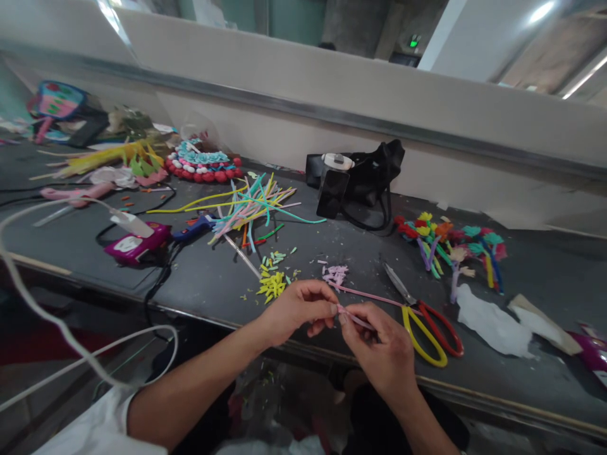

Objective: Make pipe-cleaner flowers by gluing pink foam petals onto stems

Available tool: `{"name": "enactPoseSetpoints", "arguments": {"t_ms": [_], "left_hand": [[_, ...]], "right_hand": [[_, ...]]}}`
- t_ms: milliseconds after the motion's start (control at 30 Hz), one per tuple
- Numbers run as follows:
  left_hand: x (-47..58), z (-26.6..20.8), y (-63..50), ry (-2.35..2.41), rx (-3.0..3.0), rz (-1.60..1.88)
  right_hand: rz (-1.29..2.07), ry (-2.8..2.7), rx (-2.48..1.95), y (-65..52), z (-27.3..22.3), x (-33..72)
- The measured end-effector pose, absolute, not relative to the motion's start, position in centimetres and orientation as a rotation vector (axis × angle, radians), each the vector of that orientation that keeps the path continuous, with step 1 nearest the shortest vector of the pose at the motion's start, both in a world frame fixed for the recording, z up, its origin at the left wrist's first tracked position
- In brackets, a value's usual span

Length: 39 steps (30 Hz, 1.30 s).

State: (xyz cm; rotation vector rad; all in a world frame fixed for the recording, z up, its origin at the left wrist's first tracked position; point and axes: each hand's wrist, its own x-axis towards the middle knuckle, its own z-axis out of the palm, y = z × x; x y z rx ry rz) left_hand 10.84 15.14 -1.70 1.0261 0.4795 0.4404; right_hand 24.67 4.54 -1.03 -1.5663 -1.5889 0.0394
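Note:
My left hand (303, 309) and my right hand (382, 341) meet at the table's front edge, fingertips almost touching. Both pinch a short pink pipe cleaner (359, 321), with part of it hidden by the fingers. Just beyond them lies a longer pink pipe cleaner (372, 294), running toward scissors (408, 297) with one yellow and one red handle. A small heap of lilac cut pieces (335, 274) is in front of my hands. Yellow cut pieces (271, 285) and some green cut pieces (275, 259) lie near my left hand.
Loose coloured pipe cleaners (256, 208) are piled at centre left, by a blue glue gun (194, 227) and a purple device (137, 243) with cables. A black bag (374, 170) leans at the back. Pipe-cleaner flowers (450, 243) and white tissue (493, 322) lie right.

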Motion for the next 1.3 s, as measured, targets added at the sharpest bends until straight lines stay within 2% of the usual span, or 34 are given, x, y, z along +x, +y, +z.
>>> {"name": "enactPoseSetpoints", "arguments": {"t_ms": [800,1000,1133,1300], "left_hand": [[10.8,-1.6,14.5,0.451,1.057,0.477],[10.6,-1.7,14.4,0.437,1.215,0.485],[10.6,-1.6,14.2,0.436,1.372,0.506],[10.5,-1.9,14.1,0.383,1.880,0.729]], "right_hand": [[0.161,-1.547,-1.558,4.2,-1.2,24.7],[0.346,-1.455,-1.544,4.2,-1.0,24.8],[0.604,-1.332,-1.524,4.3,-1.3,25.2],[0.989,-1.037,-1.383,4.6,-2.2,25.3]]}}
